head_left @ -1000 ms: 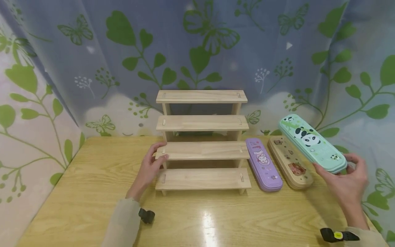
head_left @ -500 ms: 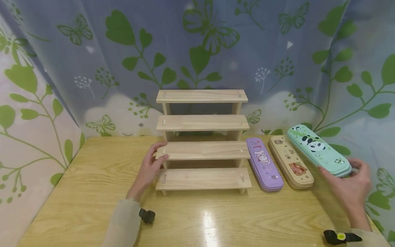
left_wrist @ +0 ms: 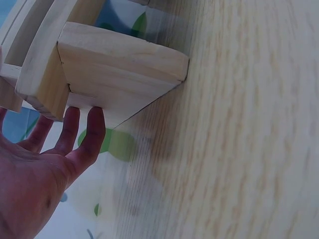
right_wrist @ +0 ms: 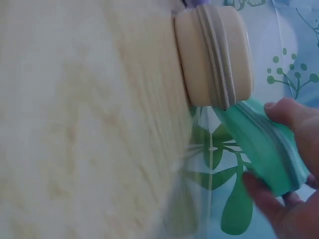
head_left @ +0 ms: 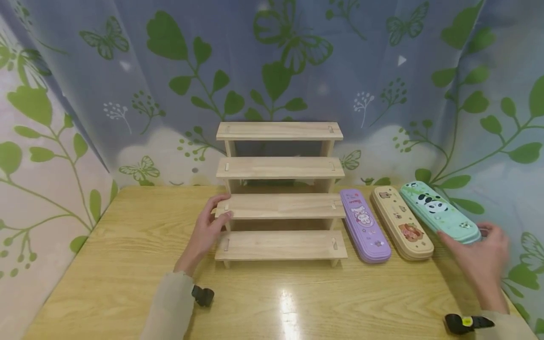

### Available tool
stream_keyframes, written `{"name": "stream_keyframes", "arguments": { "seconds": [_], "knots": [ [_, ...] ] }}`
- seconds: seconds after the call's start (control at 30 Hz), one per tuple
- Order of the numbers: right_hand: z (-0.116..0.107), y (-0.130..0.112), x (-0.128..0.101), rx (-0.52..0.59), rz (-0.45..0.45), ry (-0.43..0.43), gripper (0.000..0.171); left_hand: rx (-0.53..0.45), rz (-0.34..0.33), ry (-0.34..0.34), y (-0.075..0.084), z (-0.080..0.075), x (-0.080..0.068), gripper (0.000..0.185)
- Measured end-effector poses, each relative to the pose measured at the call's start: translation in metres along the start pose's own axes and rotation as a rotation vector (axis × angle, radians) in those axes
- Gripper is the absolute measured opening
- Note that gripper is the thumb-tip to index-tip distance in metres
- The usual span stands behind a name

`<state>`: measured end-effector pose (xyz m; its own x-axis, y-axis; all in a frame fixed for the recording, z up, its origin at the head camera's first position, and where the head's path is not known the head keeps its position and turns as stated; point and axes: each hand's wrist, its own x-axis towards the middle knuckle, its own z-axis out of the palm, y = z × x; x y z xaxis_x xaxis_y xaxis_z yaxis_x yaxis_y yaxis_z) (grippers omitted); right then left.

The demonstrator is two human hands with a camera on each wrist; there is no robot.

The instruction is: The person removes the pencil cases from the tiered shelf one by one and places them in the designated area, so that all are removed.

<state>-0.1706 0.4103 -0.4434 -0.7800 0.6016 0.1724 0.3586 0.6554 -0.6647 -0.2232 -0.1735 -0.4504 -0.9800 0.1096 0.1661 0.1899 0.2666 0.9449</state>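
A four-tier wooden step shelf (head_left: 280, 206) stands mid-table. My left hand (head_left: 208, 229) grips the left end of its second board from the bottom, thumb on top; in the left wrist view, fingertips (left_wrist: 95, 117) reach the side panel (left_wrist: 114, 74). At the right, my right hand (head_left: 482, 257) holds the near end of a mint-green zip pencil case (head_left: 439, 211) with pandas on its lid. The right wrist view shows thumb and fingers on either side of the green case (right_wrist: 264, 144), its held end off the table. Whether the far end touches the table I cannot tell.
Left of the green case lies a beige pencil case (head_left: 403, 224) with bears, and a purple pencil case (head_left: 365, 226) lies between it and the shelf. Patterned curtain cloth (head_left: 272, 61) closes off the back and sides of the wooden table (head_left: 246, 297).
The green pencil case has come down and slightly right in my right hand, from above the beige case to beside it. My left hand keeps its place on the shelf.
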Motion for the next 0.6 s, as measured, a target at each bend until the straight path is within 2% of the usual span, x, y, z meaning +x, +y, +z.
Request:
{"name": "stream_keyframes", "arguments": {
  "seconds": [0.17, 0.27, 0.43, 0.6],
  "knots": [
    [-0.002, -0.003, 0.002, -0.073, -0.052, -0.062, 0.099, -0.020, 0.005, -0.004, 0.018, 0.000, -0.006, 0.044],
    [-0.002, -0.003, 0.003, -0.079, -0.073, -0.059, 0.096, -0.018, 0.006, -0.011, 0.030, 0.000, -0.010, 0.044],
    [-0.003, -0.008, 0.001, -0.046, -0.129, -0.059, 0.088, -0.017, 0.001, -0.010, 0.035, 0.001, -0.011, 0.044],
    [0.000, -0.018, -0.008, 0.023, -0.321, -0.016, 0.068, -0.014, 0.012, -0.016, 0.027, 0.000, -0.008, 0.045]
  ]
}}
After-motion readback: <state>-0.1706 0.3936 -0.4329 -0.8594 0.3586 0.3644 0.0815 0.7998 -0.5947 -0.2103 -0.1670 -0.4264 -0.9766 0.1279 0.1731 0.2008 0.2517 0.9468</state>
